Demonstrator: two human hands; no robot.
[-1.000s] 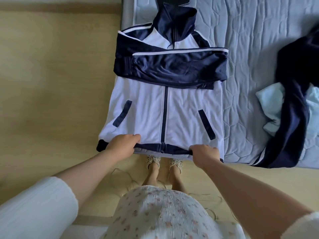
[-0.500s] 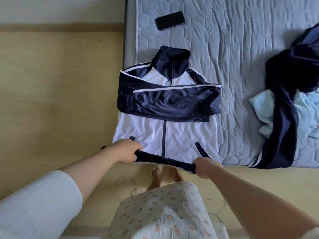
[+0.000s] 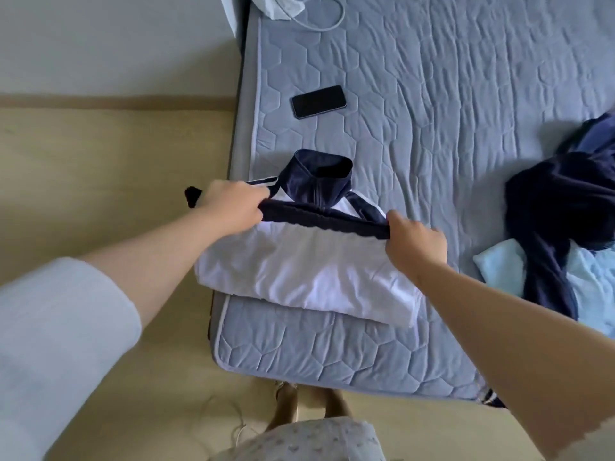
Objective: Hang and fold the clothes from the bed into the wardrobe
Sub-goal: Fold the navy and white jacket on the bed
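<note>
Both hands fold the jacket at the centre of the frame.
The left hand (image 3: 233,202) and right hand (image 3: 416,246), fingers closed, pinch the navy hem band (image 3: 324,221) of the white jacket (image 3: 299,274), doubled over on the bed (image 3: 432,128). A phone (image 3: 318,101) lies above; dark clothes (image 3: 565,207) are heaped at right.

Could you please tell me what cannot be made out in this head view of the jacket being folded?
- jacket sleeves and front: covered by the folded-up white body.
- dark garment: cut off by the right edge.
- wardrobe: out of frame.
- left hand grip: fingertips hidden under the hem.
</note>
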